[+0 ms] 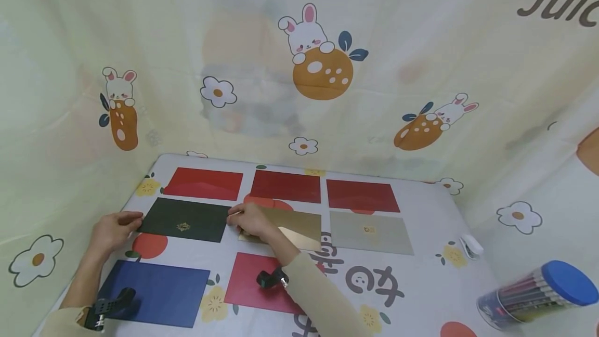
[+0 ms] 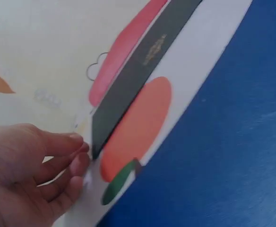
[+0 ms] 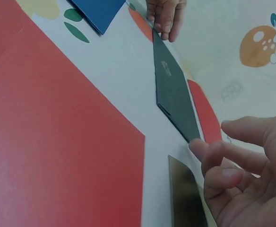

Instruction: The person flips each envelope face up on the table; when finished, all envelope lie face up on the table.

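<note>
A dark green envelope (image 1: 184,219) with a small gold emblem lies flat on the table between the two hands. At its left edge is my left hand (image 1: 112,230), fingertips touching or just beside the corner; in the left wrist view the thumb (image 2: 64,142) lies close to the fingers. My right hand (image 1: 250,219) reaches over the gold envelope (image 1: 297,225) to the green one's right edge. One fingertip touches that edge in the right wrist view, while the thumb (image 3: 244,130) stays apart from it.
Three red envelopes (image 1: 203,183) form the back row. A silver-grey envelope (image 1: 372,233) lies right of the gold one. A blue envelope (image 1: 156,293) and a pinkish-red one (image 1: 248,285) lie nearest. A blue-lidded tub of pens (image 1: 529,295) and a small white object (image 1: 471,247) are at right.
</note>
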Action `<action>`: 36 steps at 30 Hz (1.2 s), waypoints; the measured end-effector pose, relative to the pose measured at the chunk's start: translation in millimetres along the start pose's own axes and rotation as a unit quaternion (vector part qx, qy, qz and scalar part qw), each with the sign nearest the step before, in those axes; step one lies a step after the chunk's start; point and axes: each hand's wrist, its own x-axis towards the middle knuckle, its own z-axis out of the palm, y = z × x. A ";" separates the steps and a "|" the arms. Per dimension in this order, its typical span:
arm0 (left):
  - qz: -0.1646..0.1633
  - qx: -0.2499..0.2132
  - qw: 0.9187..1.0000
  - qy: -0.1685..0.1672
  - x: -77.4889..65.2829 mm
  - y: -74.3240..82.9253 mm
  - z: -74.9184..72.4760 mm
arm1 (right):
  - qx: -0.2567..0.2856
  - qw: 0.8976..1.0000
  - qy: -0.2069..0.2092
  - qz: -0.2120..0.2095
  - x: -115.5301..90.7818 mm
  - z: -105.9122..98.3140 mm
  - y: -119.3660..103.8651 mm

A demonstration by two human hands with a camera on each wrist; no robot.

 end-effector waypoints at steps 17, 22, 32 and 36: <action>0.018 0.065 0.975 -0.210 -5.2 1.2 -53.2 | -0.037 0.919 -0.392 0.013 -36.8 -9.7 -4.9; -0.045 0.062 0.974 -0.215 -5.4 -5.2 -55.1 | -0.027 0.905 -0.423 0.025 -36.9 -7.5 -2.3; -0.097 0.009 0.969 -0.228 -5.9 -8.3 -47.7 | 0.004 0.898 -0.437 0.057 -36.6 -1.2 0.9; -0.102 0.010 0.969 -0.226 -8.6 -7.8 -48.5 | 0.006 0.894 -0.442 0.065 -37.9 0.0 -1.5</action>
